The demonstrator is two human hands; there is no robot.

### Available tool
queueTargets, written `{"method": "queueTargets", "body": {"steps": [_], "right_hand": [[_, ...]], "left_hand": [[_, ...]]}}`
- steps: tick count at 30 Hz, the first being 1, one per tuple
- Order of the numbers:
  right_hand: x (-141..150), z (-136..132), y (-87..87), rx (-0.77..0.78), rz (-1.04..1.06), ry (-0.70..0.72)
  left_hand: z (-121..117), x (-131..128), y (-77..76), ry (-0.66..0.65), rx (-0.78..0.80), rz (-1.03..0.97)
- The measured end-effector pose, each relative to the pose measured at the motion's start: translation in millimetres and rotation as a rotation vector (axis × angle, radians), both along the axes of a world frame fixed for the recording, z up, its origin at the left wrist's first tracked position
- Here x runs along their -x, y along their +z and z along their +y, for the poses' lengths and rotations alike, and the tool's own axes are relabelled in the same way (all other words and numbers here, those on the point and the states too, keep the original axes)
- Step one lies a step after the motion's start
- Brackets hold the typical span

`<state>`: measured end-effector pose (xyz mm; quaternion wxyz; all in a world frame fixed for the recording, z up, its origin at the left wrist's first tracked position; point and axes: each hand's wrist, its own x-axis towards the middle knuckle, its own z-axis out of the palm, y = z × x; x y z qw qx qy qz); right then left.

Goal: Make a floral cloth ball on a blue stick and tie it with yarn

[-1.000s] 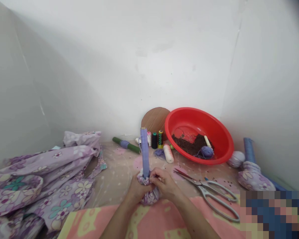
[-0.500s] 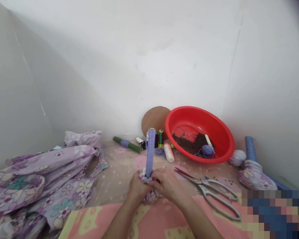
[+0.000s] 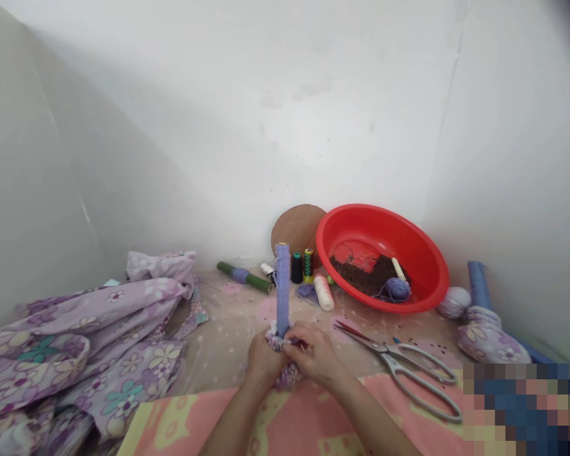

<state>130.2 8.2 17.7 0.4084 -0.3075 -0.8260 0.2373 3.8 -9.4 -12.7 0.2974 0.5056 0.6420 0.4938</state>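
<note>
A purple stick stands upright, its lower end sunk into a small bundle of purple floral cloth. My left hand is closed round the left side of the bundle. My right hand pinches the gathered cloth at the foot of the stick. Both hands rest above a pink and yellow cloth on my lap.
Large scissors lie open to the right. A red basin with dark grains and a yarn ball leans at the wall. Thread spools and a green stick lie behind. Purple floral fabric is heaped left; another wrapped bundle lies right.
The stick swayed slightly right half a second ago and is back upright; my hands keep hold of the bundle at its base.
</note>
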Motion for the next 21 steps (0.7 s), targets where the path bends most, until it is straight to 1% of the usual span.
{"method": "queueTargets", "body": {"steps": [2,5,7,9,11,13,15,17,21], "right_hand": [[1.9,-5.2,5.1,-0.065,-0.085,-0.103],[7.1,-12.7,9.1,-0.082,-0.142,-0.296],[10.5,-16.1,9.0,-0.108,-0.133,-0.346],[13.1,-17.5,6.7,-0.136,-0.080,-0.313],[15.0,-16.8,3.1,-0.134,0.022,-0.253],[16.4,-15.1,-0.5,-0.101,0.147,-0.192],[17.5,-13.5,-2.7,-0.029,0.267,-0.136],[18.2,-12.3,-3.1,0.078,0.363,-0.098],[18.1,-10.8,-0.9,0.280,0.458,-0.056]], "left_hand": [[-0.1,-1.3,2.0,0.057,-0.033,0.120],[-2.6,-5.8,7.6,0.115,-0.036,0.238],[-5.1,-9.4,12.1,0.125,-0.042,0.277],[-7.5,-12.2,16.6,0.122,-0.039,0.318],[-9.5,-14.0,21.3,0.121,0.026,0.342],[-10.8,-14.7,25.7,0.108,0.101,0.341],[-11.3,-14.8,28.8,0.084,0.133,0.326],[-10.9,-14.4,29.5,0.054,0.135,0.309],[-8.5,-13.8,25.4,0.012,0.130,0.310]]}}
